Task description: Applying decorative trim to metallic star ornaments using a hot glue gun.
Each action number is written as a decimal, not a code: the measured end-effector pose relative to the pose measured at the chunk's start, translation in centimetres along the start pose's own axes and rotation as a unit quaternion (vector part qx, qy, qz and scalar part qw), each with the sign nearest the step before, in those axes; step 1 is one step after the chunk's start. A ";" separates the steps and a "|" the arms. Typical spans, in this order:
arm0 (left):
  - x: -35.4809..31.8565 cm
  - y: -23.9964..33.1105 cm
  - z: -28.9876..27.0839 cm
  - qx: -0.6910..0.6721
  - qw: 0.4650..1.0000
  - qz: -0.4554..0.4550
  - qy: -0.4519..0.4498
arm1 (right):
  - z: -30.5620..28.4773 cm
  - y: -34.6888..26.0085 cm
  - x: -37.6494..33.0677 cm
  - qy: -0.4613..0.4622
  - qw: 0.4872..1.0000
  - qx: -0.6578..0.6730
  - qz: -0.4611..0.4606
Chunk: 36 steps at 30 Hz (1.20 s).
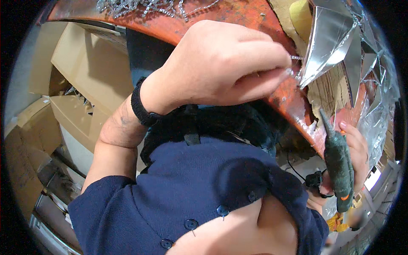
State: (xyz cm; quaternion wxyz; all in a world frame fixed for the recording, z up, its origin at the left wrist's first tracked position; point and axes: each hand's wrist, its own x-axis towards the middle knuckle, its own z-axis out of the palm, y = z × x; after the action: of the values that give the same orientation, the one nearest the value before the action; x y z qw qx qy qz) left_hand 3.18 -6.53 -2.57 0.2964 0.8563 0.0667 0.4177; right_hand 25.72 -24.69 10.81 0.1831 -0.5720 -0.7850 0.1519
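My left hand (229, 63) is closed in a pinch at the upper middle, over the table's edge. From its fingertips a thin silvery rhinestone chain (296, 58) runs to the mirrored piece (326, 44), a faceted thing of shiny triangular panels at the upper right. My right hand (358, 146) is wrapped round a dark green glue gun (338, 168) with orange parts. The nozzle points up, below the mirrored panels and apart from them. My left fingers hide the rest of the chain's held end.
A tangle of silvery chains (148, 6) lies on the worn orange-red table (238, 15). Torn cardboard (327, 91) sits under the mirrored piece, with clear plastic wrap (378, 123) at the right. Open cardboard boxes (91, 63) stand on the left. A black cord (291, 163) hangs below the table edge.
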 end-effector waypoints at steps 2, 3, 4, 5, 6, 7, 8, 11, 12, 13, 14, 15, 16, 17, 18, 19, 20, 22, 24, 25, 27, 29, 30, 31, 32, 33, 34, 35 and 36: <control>-0.3 1.1 -0.4 -0.022 0.996 -0.085 -0.008 | 1.1 -0.9 -1.3 0.071 0.996 -0.038 0.050; -0.4 1.6 -0.4 -0.028 0.996 -0.082 -0.005 | 1.2 -1.2 -1.5 0.069 0.995 -0.044 0.054; -0.6 2.1 -0.5 -0.066 0.990 -0.121 -0.008 | 1.3 -1.5 -1.5 0.072 0.992 -0.080 0.071; -0.8 2.5 -0.5 -0.100 0.982 -0.162 -0.013 | 1.5 -1.7 -1.6 0.076 0.987 -0.113 0.085; -1.0 2.7 -0.7 -0.103 0.982 -0.161 -0.013 | 2.2 -2.5 -1.4 0.088 0.979 -0.151 0.105; -1.1 2.9 -0.8 -0.115 0.979 -0.168 -0.028 | 2.7 -2.6 -1.6 0.088 0.979 -0.153 0.107; -1.3 3.1 -0.9 -0.125 0.976 -0.176 -0.040 | 3.1 -2.5 -1.7 0.108 0.977 -0.159 0.090; -2.1 2.9 0.2 -0.203 0.961 -0.189 -0.001 | 3.8 -2.8 -2.4 0.130 0.973 -0.171 0.083; -2.1 2.9 0.2 -0.204 0.961 -0.188 0.000 | 4.2 -2.8 -2.6 0.158 0.971 -0.157 0.085; -2.0 2.9 0.1 -0.192 0.957 -0.217 -0.028 | 4.6 -2.8 -2.8 0.186 0.968 -0.142 0.086; -1.9 3.0 0.1 -0.181 0.950 -0.246 -0.057 | 4.9 -3.0 -2.8 0.184 0.968 -0.144 0.086; -1.8 3.0 0.2 -0.183 0.950 -0.246 -0.056 | 5.4 -3.2 -2.7 0.219 0.961 -0.124 0.116; -1.6 3.0 0.5 -0.175 0.959 -0.225 -0.004 | 5.7 -3.3 -2.8 0.254 0.951 -0.104 0.146; -1.4 3.0 0.6 -0.165 0.964 -0.202 0.048 | 6.0 -3.2 -3.1 0.253 0.951 -0.105 0.144; -1.4 3.1 0.7 -0.164 0.964 -0.202 0.049 | 6.2 -3.1 -3.5 0.266 0.950 -0.099 0.133; -1.3 3.2 0.8 -0.190 0.960 -0.200 0.051 | 6.5 -2.9 -4.0 0.279 0.948 -0.094 0.122; -1.2 3.3 0.8 -0.215 0.955 -0.199 0.053 | 6.6 -2.6 -4.6 0.292 0.946 -0.089 0.110; -1.3 3.7 -0.3 -0.296 0.934 -0.182 0.078 | 6.8 -1.9 -5.8 0.319 0.941 -0.078 0.087; -1.2 3.7 -0.7 -0.376 0.906 -0.164 0.102 | 6.7 -1.3 -6.8 0.344 0.934 -0.068 0.064; -1.1 3.5 -0.7 -0.396 0.901 -0.158 0.081 | 6.5 -1.1 -6.9 0.357 0.930 -0.064 0.052; -0.2 3.9 -0.7 -0.416 0.895 -0.151 0.058 | 6.2 -0.9 -6.9 0.347 0.935 -0.041 0.065; 1.3 4.8 -0.5 -0.338 0.898 -0.281 -0.036 | 5.5 -0.6 -6.7 0.337 0.938 -0.017 0.076; 1.1 4.4 -0.3 -0.338 0.898 -0.279 -0.035 | 5.0 -0.5 -6.4 0.328 0.940 -0.027 0.091; 0.6 3.7 0.1 -0.359 0.914 -0.189 0.005 | 4.5 -0.2 -6.1 0.319 0.941 -0.038 0.105; 0.6 3.1 0.3 -0.377 0.920 -0.094 0.047 | 3.9 0.1 -5.9 0.309 0.942 -0.051 0.118; 1.0 2.8 0.7 -0.378 0.920 -0.089 0.051 | 3.4 0.8 -6.2 0.309 0.942 -0.056 0.114; 1.7 2.7 1.2 -0.388 0.917 -0.076 0.043 | 3.0 1.8 -6.8 0.308 0.950 -0.008 0.049; 2.2 2.6 1.5 -0.399 0.914 -0.063 0.033 | 2.8 2.2 -6.9 0.305 0.951 0.041 -0.016; 2.5 2.7 1.5 -0.399 0.914 -0.057 0.035 | 2.4 1.8 -7.1 0.297 0.954 -0.026 0.034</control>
State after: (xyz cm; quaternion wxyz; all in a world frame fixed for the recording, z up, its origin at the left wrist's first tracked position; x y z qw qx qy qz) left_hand 5.56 -8.47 -0.04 0.6344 0.6463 -0.0466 0.4215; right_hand 28.13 -30.95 7.10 0.3880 -0.6223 -0.6788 -0.0390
